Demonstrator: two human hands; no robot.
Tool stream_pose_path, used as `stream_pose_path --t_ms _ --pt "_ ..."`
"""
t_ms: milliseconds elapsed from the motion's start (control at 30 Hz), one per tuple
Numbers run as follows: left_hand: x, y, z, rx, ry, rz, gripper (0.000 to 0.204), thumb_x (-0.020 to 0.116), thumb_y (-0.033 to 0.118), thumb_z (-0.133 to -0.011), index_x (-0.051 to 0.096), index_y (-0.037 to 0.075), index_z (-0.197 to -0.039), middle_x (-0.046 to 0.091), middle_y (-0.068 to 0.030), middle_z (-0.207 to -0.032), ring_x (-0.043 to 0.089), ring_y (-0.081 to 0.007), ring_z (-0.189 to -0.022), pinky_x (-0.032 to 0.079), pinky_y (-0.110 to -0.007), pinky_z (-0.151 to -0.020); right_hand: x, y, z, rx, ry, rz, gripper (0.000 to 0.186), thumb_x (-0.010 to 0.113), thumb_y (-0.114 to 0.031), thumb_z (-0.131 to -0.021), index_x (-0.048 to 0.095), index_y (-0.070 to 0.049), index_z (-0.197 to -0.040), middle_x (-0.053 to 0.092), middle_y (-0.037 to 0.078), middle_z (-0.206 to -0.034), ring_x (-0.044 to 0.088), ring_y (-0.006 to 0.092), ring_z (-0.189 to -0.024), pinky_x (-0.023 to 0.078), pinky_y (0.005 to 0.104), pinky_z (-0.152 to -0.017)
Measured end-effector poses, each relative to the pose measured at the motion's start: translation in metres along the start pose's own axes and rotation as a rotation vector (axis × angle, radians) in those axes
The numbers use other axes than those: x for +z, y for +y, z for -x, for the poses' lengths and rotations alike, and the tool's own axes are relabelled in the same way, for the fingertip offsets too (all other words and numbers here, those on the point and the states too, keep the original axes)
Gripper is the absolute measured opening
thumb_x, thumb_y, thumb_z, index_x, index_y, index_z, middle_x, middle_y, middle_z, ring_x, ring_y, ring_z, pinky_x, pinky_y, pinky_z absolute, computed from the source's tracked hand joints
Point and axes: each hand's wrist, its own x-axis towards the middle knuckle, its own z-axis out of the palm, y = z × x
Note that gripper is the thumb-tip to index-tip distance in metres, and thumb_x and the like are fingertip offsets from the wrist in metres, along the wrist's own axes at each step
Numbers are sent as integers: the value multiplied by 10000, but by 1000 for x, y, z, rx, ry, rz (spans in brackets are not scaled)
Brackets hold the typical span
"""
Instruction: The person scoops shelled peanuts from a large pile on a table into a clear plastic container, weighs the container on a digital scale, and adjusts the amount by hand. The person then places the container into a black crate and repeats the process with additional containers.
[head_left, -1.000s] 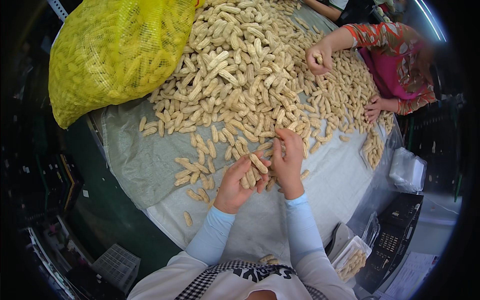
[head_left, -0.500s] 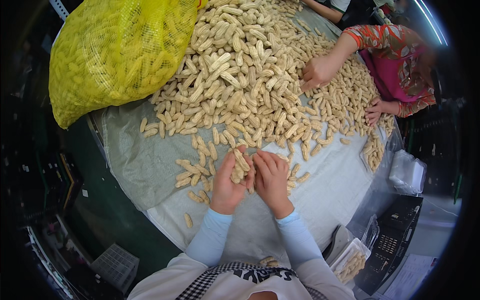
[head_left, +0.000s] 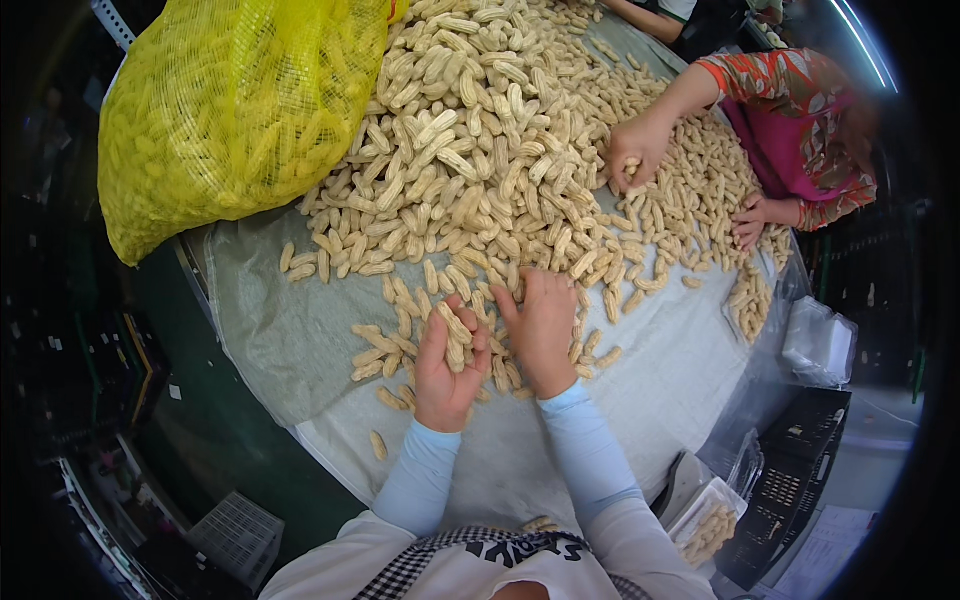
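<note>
1 wide grey sheet (head_left: pixel 660 380) spreads beneath my hands, its far part buried under a big pile of peanuts (head_left: pixel 470 130). Beside the pile, at upper left, bulges a yellow net bag (head_left: pixel 240 120), full of peanuts too.

At upper right, a co-worker in a patterned sleeve (head_left: pixel 765 78) leans over the far side of the pile. That person's nearer hand (head_left: pixel 640 145), raised 1 second ago, is now down at the peanuts, with some showing at the fingers.

On the right side are a stack of clear trays (head_left: pixel 818 343) and, lower down, a white tray (head_left: pixel 692 510) with peanuts in it.

My 2 hands, in light blue sleeves, are in the middle. My left hand (head_left: pixel 448 380) is palm up, fingers curled round a few held peanuts (head_left: pixel 455 340); how many, I cannot tell. My right hand (head_left: pixel 543 330) is palm down, fingertips at the pile's near edge. Those fingertips are partly hidden, so I cannot tell whether they grip anything.

0.5 seconds ago my hands were almost together. Now a gap lies between them: the right has gone forward, while the left keeps its peanuts. I judge them to be working separately, 1 holding, 1 among the peanuts.

Smallest, 1 stray peanut (head_left: pixel 378 446) lies alone near the sheet's left edge.
</note>
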Motion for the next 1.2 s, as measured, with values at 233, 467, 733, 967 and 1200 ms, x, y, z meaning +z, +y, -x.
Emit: stream_pose_path --t_ms 233,467,733,967,1200 --pt "-2 -1 0 12 -15 28 279 510 311 -973 555 96 -1145 560 -42 -878 497 -149 -710 435 -253 -568 -11 -7 36 -152 -101 -16 304 675 -118 -791 619 -81 -1087 560 58 -836 509 248 -806 351 372 -717" --pt "-4 -1 -1 -12 -59 50 264 564 257 -941 551 84 -1140 604 -46 -895 543 -172 -732 458 -264 -648 -16 -2 27 34 -1 -59 223 680 -111 -787 617 -72 -997 557 78 -827 514 260 -810 356 378 -730" --pt "-3 3 -1 -31 -50 -91 275 488 239 -971 523 65 -1182 612 -81 -969 604 -206 -835 533 -318 -601 -8 9 14 178 -10 -282 112 649 -136 -838 635 -49 -907 565 92 -806 529 264 -776 369 367 -719" --pt "6 -6 0 -85 112 -322 271 501 166 -956 504 49 -1201 632 -94 -980 635 -221 -885 561 -337 -587 -30 10 24 310 -56 -541 155 550 -142 -931 628 -7 -929 561 97 -784 551 250 -732 430 345 -660" --pt "5 -8 1 -147 47 -545 304 528 154 -957 505 15 -1226 615 -105 -994 634 -193 -891 563 -333 -650 -42 -2 30 422 -206 -717 120 619 -137 -890 616 -21 -920 549 80 -784 560 204 -698 433 327 -620"
